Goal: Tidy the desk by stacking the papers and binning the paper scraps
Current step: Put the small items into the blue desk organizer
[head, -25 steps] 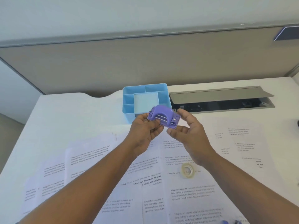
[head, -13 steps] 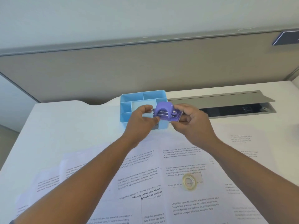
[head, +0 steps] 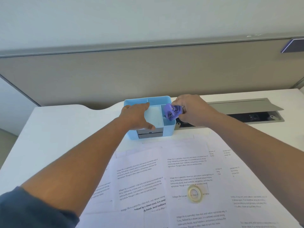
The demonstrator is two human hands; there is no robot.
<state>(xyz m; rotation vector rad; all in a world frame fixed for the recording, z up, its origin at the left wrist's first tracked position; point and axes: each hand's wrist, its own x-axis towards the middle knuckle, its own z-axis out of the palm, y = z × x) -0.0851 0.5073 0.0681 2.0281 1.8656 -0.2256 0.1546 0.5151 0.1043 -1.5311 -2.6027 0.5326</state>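
The purple hole punch (head: 171, 111) has moved over the blue organizer's (head: 169, 129) right compartment, gripped by the right hand (head: 194, 110); the left hand (head: 136, 116), fingers spread, steadies the organizer. The papers (head: 164, 178) remain unstacked at lower centre.

Two bare forearms, dark blue sleeve (head: 32, 209) on left arm, perhaps rolled up

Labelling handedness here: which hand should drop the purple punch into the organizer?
Right. The right hand already grips the purple hole punch over the blue organizer's right compartment. The left hand only steadies the organizer's left side.
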